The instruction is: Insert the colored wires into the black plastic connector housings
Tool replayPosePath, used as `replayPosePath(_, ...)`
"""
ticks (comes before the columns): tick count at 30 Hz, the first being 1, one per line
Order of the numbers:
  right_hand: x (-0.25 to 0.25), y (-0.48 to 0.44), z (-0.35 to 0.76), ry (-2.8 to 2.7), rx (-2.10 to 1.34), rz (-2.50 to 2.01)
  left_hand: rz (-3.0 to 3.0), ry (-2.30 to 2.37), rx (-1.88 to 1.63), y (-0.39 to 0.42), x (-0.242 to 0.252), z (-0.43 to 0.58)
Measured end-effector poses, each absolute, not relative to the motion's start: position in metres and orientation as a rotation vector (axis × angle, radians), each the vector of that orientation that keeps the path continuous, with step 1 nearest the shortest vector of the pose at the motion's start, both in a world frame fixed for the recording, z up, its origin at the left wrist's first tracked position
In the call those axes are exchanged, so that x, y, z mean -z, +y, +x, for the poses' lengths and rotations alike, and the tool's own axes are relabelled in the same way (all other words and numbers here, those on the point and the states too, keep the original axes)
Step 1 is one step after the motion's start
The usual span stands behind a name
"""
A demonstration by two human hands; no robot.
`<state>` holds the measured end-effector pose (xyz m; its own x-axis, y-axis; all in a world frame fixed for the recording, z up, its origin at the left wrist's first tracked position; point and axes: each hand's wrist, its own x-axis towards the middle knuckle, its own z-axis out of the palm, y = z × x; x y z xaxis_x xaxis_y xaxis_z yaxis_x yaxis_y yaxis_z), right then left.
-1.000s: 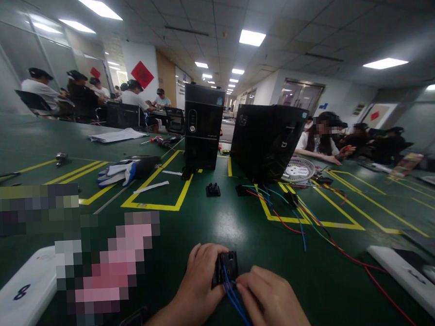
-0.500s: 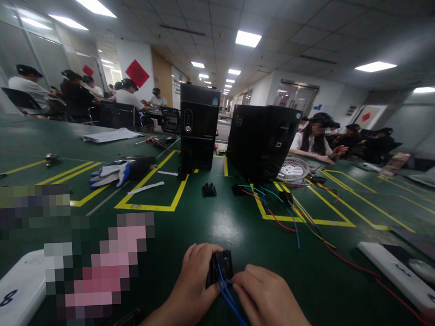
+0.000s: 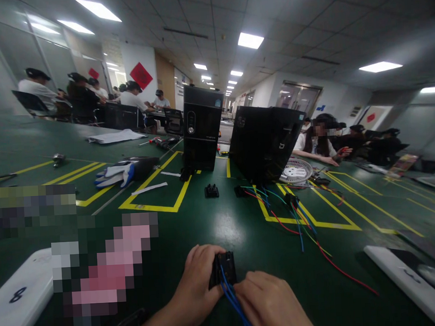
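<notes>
Low in the head view, my left hand (image 3: 199,278) is closed round the side of a small black plastic block (image 3: 227,267) with slots in its face. Several blue wires (image 3: 232,298) run from the block down toward me. My right hand (image 3: 266,296) is beside the block's lower right edge, its thumb and fingers pinched on a blue wire; its fingertips are partly hidden. A similar black block (image 3: 211,191) lies farther out on the green table (image 3: 191,227). To its right, another black block (image 3: 291,198) has red, blue and green wires coming out.
Two black computer cases (image 3: 201,130) stand at the back. Blue-and-white gloves (image 3: 116,175) lie to the left, a white plastic basket (image 3: 296,170) to the right. White numbered boxes, one here (image 3: 406,279), flank my hands. A person (image 3: 320,138) sits across the table.
The whole view has shifted slightly, so things appear a little farther right and lower. My hands keep the same hold on the block and the blue wire.
</notes>
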<state>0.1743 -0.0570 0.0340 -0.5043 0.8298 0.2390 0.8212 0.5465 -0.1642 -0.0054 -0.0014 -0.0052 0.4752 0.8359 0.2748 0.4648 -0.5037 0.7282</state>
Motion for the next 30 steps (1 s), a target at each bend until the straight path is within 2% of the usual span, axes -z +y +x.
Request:
replayPosePath(4, -0.038, -0.058, 0.177, -2.272, -0.042, -1.343, 2.155, 1.068, -0.834, -0.001, 0.004, -0.006)
replayPosePath(10, -0.048, -0.056, 0.190, -1.611, -0.068, -1.288, 2.122, 1.077, -0.824, -0.002, 0.003, -0.006)
replayPosePath(17, -0.059, -0.021, 0.195, -1.204, -0.759, -1.346, 2.081, 1.077, -0.836, -0.003, 0.002, -0.006)
replayPosePath(30, -0.061, 0.153, 0.185, -1.698, -0.368, -1.831, 2.062, 1.138, -0.784, 0.001, 0.000, -0.003)
